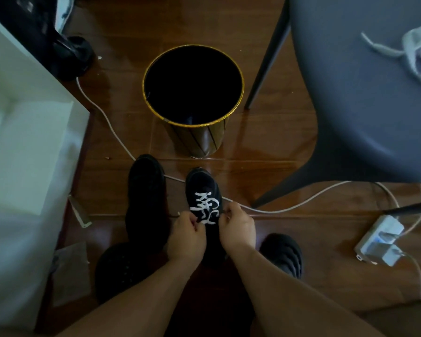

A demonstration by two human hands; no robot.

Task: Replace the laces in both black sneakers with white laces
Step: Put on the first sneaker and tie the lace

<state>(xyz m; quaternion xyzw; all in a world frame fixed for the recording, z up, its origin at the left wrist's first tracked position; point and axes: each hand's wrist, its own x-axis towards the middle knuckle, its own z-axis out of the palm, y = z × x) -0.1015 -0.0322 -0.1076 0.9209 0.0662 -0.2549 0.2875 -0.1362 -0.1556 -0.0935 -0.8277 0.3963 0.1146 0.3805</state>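
Observation:
Two black sneakers stand side by side on the wooden floor. The right sneaker (203, 188) carries a white lace (206, 205) threaded across its eyelets. My left hand (186, 237) pinches one lace end at the sneaker's left side. My right hand (237, 227) pinches the other end at its right side. The left sneaker (145, 190) shows no white lace; its top is too dark to read. Another white lace (413, 52) lies loose on the grey chair seat at the upper right.
A black bin with a gold rim (193, 98) stands just beyond the sneakers. A grey chair (350, 93) fills the right. White furniture (22, 142) lines the left. A white cable (289, 210) runs to a power strip (379, 239). Black slippers (283, 254) sit near my arms.

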